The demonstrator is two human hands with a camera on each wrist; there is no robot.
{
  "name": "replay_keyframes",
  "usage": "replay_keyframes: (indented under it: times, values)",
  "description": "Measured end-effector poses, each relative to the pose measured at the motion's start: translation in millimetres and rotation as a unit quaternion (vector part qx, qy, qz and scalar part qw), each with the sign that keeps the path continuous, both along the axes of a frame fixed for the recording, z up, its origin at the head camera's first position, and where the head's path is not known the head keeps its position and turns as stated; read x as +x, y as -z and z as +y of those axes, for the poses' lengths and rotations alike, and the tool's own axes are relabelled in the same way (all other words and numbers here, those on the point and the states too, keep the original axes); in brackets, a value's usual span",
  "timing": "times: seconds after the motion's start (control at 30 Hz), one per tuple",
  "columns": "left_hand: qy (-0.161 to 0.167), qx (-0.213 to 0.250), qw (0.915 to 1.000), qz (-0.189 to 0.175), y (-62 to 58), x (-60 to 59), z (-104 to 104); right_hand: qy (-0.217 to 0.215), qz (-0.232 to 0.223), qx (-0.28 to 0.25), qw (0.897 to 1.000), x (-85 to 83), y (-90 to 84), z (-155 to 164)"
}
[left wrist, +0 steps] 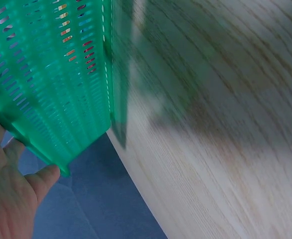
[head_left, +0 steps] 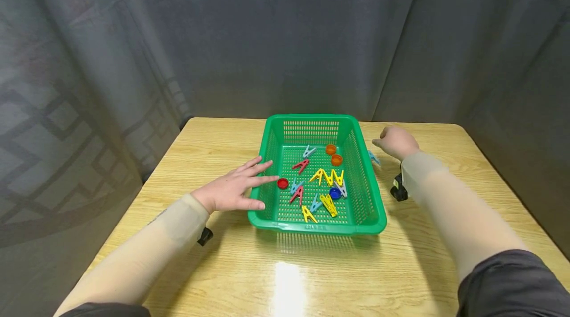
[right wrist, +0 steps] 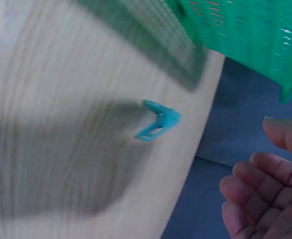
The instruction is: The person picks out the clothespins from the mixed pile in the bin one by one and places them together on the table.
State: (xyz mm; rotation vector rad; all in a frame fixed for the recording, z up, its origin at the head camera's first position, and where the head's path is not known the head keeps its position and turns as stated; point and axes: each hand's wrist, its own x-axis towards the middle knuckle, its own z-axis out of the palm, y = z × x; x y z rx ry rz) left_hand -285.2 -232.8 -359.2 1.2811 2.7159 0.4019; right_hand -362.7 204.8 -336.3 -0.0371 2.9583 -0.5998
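A green slotted basket (head_left: pixel 311 229) stands mid-table, holding several red, yellow and blue clothespins (head_left: pixel 328 177) plus a red cap (head_left: pixel 282 183), a blue cap (head_left: pixel 335 193) and two orange caps (head_left: pixel 333 154). My left hand (head_left: pixel 236 186) lies flat with straight, spread fingers on the basket's left rim. In the left wrist view its thumb (left wrist: pixel 44 180) sits by the basket wall (left wrist: pixel 51 74). My right hand (head_left: pixel 394 141) hovers right of the basket, fingers loosely curled and holding nothing, just above a light blue clothespin (head_left: pixel 374 158) lying alone on the table. That clothespin (right wrist: pixel 158 121) shows apart from the fingers (right wrist: pixel 265 184).
The wooden table (head_left: pixel 311 267) has rounded corners and ends close behind the basket. Dark grey curtains (head_left: pixel 285 35) hang all round. Black wrist-camera mounts show under each forearm, left (head_left: pixel 205 236) and right (head_left: pixel 399 189). A glare patch lies on the table's near side.
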Motion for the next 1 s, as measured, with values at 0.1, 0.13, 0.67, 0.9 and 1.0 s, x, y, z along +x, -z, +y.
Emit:
replay_keyframes:
  times: [0.1,0.13,0.67,0.9,1.0]
  values:
    - [0.0,-0.002,1.0,0.001,0.2,-0.4,0,-0.002,0.005,-0.006,1.0,1.3,-8.6,0]
    - [0.0,-0.001,1.0,0.0,0.3,-0.5,0,-0.003,0.006,-0.009,1.0,2.0,-11.5,-1]
    - [-0.004,0.002,1.0,-0.007,-0.1,-0.9,1,-0.021,0.071,-0.039,0.996,8.8,-53.2,-23]
    - [0.0,0.008,0.9999,-0.006,0.1,-0.7,1,-0.031,0.089,-0.049,0.994,12.7,-65.6,-45]
    - [-0.001,0.007,1.0,-0.006,0.3,-0.9,0,-0.046,0.098,-0.05,0.993,14.2,-69.9,-58]
